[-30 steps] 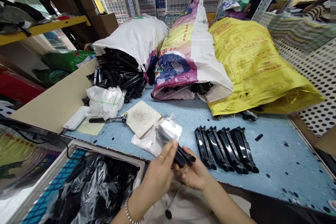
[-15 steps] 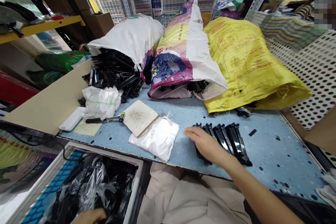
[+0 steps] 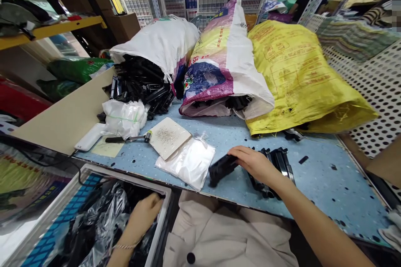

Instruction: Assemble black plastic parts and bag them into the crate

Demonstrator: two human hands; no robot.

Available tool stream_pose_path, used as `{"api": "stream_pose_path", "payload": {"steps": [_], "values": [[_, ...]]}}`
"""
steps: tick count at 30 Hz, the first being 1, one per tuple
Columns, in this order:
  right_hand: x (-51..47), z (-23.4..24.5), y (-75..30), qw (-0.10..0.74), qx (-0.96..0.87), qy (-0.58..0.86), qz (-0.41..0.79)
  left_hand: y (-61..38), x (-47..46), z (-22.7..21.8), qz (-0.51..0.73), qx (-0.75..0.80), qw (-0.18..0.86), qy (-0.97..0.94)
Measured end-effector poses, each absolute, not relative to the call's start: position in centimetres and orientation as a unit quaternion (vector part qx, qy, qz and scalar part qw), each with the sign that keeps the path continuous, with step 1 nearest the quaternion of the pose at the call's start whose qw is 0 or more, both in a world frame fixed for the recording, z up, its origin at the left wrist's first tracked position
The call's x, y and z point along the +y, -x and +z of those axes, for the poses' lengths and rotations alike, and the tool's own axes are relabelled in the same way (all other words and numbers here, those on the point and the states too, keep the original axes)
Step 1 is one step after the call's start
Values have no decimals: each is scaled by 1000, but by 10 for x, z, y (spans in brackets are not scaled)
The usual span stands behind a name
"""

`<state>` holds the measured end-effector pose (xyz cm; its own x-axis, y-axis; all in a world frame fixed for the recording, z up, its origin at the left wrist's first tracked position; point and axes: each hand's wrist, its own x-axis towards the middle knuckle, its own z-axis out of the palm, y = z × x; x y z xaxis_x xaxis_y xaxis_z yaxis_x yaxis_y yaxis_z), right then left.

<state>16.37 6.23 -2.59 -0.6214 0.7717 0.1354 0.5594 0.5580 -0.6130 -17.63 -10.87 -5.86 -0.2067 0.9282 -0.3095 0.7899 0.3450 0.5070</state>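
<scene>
My right hand (image 3: 255, 164) is closed on a black plastic part (image 3: 222, 168) and lifts its end off the blue table (image 3: 319, 183). Under my wrist lies a row of several more black parts (image 3: 278, 162). Down at the lower left, my left hand (image 3: 144, 216) reaches into the bin (image 3: 94, 217) lined with black plastic film. Its fingers curl over the bin's right rim; whether they hold anything is hidden. A clear plastic bag (image 3: 188, 162) lies flat just left of the lifted part.
Three sacks lie at the back: a white one (image 3: 159, 44) spilling black parts, a pink and white one (image 3: 224, 56), a yellow one (image 3: 300, 75). A white tile (image 3: 167, 135) with tiny screws, a screwdriver (image 3: 125, 139) and a tied white bag (image 3: 123, 117) sit mid-left. Perforated panel at right.
My right hand has picked one black part out of the row and swung it leftward. My left hand has risen inside the bin towards its right rim.
</scene>
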Motion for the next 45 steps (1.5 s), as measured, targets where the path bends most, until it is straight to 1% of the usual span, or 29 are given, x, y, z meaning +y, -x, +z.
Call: {"api": "stream_pose_path", "payload": {"steps": [3, 4, 7, 11, 14, 17, 20, 22, 24, 26, 28, 31, 32, 34, 36, 38, 41, 45], "values": [[52, -34, -158, 289, -752, 445, 391, 115, -46, -58, 207, 684, 199, -670], [48, -38, -155, 313, -710, 455, 438, 97, -30, -57, 227, 666, 195, -683], [34, -45, -147, 356, -588, 467, 556, 73, 2, -58, 255, 660, 247, -662], [22, -46, -142, 387, -453, 468, 652, 95, 20, -63, 268, 670, 310, -619], [22, -43, -132, 413, -356, 433, 717, 112, 25, -64, 278, 656, 370, -597], [27, -43, -107, 440, -265, 369, 774, 114, 26, -65, 290, 642, 403, -584], [34, -48, -73, 464, -213, 320, 798, 110, 25, -66, 313, 651, 393, -569], [36, -52, -56, 483, -217, 333, 780, 110, 21, -66, 337, 654, 354, -577], [35, -55, -53, 499, -230, 361, 753, 114, 15, -64, 344, 636, 267, -637], [26, -55, -64, 482, -239, 364, 761, 119, 11, -64, 310, 608, 168, -711], [11, -55, -85, 407, -248, 339, 811, 124, 10, -64, 263, 597, 122, -748], [-14, -60, -110, 256, -199, 284, 902, 129, 13, -64, 266, 584, 147, -753], [-21, -64, -114, 223, -159, 274, 922, 130, 14, -64, 278, 573, 163, -754], [-27, -72, -113, 188, -67, 251, 947, 133, 13, -61, 293, 550, 188, -759], [-25, -79, -104, 173, -4, 218, 960, 135, 7, -56, 292, 542, 197, -763], [-17, -82, -94, 177, 6, 207, 962, 132, -2, -50, 290, 548, 195, -760], [-4, -81, -79, 242, -87, 282, 924, 118, -19, -40, 287, 527, 204, -773], [-4, -68, -60, 340, -241, 371, 830, 90, -41, -23, 264, 463, 265, -803]]}}
